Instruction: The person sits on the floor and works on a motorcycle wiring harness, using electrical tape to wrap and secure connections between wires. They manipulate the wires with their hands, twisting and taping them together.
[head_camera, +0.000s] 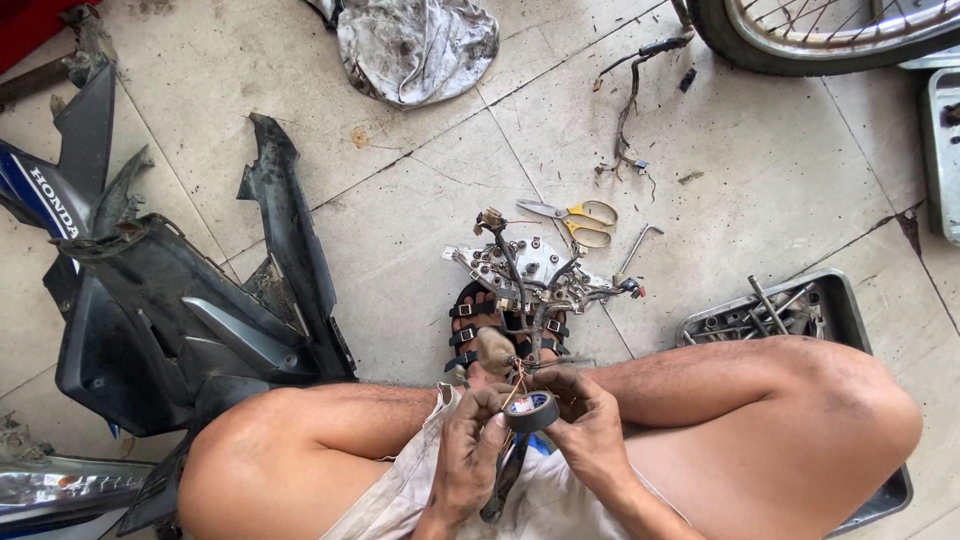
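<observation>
both hands meet above the lap: the left hand (470, 440) and right hand (585, 425) pinch a tape roll (530, 411) against thin wires (515, 385), near scissors (575, 215) on the floor.

Tiled floor (420, 190) (scissors (580, 220), rag (415, 45))

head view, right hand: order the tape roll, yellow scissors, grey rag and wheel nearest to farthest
From the right hand:
1. Tape roll, held at its fingertips, between both hands.
2. Yellow scissors, on the floor ahead, beyond the wiring harness.
3. Grey rag and wheel, both at the top edge, rag left and wheel right; too close to call.
</observation>
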